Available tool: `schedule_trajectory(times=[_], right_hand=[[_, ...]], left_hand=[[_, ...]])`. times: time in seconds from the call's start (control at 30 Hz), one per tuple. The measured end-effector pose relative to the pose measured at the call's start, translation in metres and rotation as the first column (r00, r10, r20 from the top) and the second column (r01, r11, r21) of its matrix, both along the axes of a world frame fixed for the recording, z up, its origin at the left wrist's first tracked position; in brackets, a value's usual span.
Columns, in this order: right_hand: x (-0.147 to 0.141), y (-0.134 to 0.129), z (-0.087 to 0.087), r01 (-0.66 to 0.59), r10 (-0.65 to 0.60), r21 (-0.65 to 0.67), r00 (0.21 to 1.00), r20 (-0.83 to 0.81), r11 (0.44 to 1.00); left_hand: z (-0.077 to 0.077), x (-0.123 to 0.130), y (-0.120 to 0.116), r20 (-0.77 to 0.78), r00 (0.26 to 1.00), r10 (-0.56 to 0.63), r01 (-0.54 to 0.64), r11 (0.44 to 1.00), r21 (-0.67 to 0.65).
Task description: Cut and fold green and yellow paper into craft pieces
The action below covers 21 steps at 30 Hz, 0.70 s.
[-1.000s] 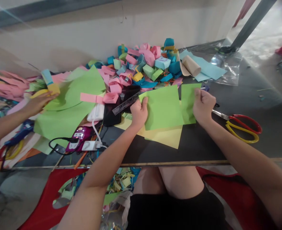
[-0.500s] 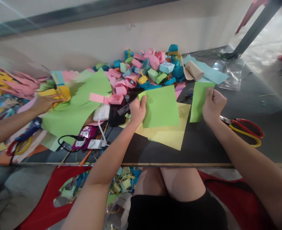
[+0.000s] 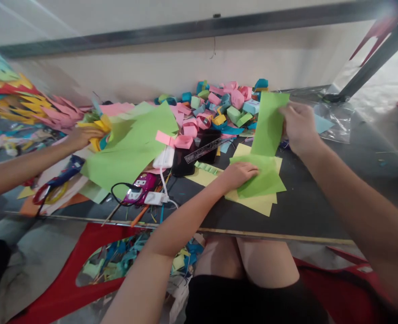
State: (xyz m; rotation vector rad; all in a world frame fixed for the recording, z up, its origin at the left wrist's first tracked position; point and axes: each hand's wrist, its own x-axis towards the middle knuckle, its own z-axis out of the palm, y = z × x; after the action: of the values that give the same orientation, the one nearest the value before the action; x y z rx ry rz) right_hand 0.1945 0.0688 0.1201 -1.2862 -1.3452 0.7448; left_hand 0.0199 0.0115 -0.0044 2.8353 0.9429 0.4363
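Observation:
My left hand [image 3: 240,174] lies on a green paper sheet [image 3: 266,182], its fingers stretched out over the upper left part. That sheet rests on yellow paper [image 3: 262,209] near the table's front edge. Between the thumb and fingers of my right hand [image 3: 299,127], a narrower green paper piece [image 3: 269,123] is held upright by its right edge. The lower end of this piece meets the sheet under my left hand. Beside my left wrist is a row of small folded light-green paper bits [image 3: 206,168]. A clear ruler [image 3: 204,150] lies just beyond, across dark phones [image 3: 183,163].
Folded pink, blue and green paper pieces [image 3: 219,105] are heaped along the wall. At left, another person's hand [image 3: 86,136] holds yellow paper beside large green sheets [image 3: 134,144]. A purple power socket [image 3: 140,189] with cables and blue-handled scissors [image 3: 64,170] lie nearer the front edge.
My left hand has moved right and down, laying the green sheet on the yellow paper. My right hand has raised the narrower piece and brought it left, over the sheet. The view has shifted.

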Motion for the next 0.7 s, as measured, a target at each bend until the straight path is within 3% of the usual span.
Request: schedule_trajectory(times=[0.07,0.17,0.3,0.37,0.43,0.53,0.6,0.7], right_hand=[[-0.013,0.02,0.015,-0.033,0.01,-0.178,0.992,-0.129,0.983],[-0.035,0.049,0.022,-0.023,-0.009,-0.355,0.996,-0.088,0.934],[-0.053,0.067,0.008,-0.041,0.042,-0.011,0.985,0.168,0.999],[-0.053,0.064,-0.005,-0.132,0.093,0.138,0.962,0.257,0.982],[-0.049,0.058,-0.023,-0.264,0.179,0.195,0.913,0.368,0.945],[-0.038,0.048,-0.054,-0.341,0.237,0.087,0.793,0.561,0.936],[-0.031,0.047,-0.07,-0.323,0.241,-0.002,0.702,0.67,0.946],[-0.025,0.05,-0.078,-0.28,0.2,-0.034,0.593,0.78,0.959]], left_hand=[[-0.001,0.0,0.002,-0.002,0.998,-0.063,0.063,0.998,-0.005],[-0.004,0.0,0.004,0.045,0.997,-0.062,0.062,0.998,0.001],[-0.005,-0.002,0.005,0.064,0.996,-0.066,0.068,0.997,-0.033],[-0.005,-0.003,0.005,0.05,0.997,-0.061,0.063,0.997,-0.044],[-0.004,-0.002,0.006,0.03,0.998,-0.052,0.054,0.997,-0.06],[-0.003,-0.001,0.005,0.013,0.999,-0.051,0.051,0.997,-0.066],[-0.003,-0.001,0.005,0.01,0.999,-0.049,0.05,0.998,-0.047],[-0.004,0.0,0.004,0.008,0.999,-0.044,0.044,0.999,-0.028]])
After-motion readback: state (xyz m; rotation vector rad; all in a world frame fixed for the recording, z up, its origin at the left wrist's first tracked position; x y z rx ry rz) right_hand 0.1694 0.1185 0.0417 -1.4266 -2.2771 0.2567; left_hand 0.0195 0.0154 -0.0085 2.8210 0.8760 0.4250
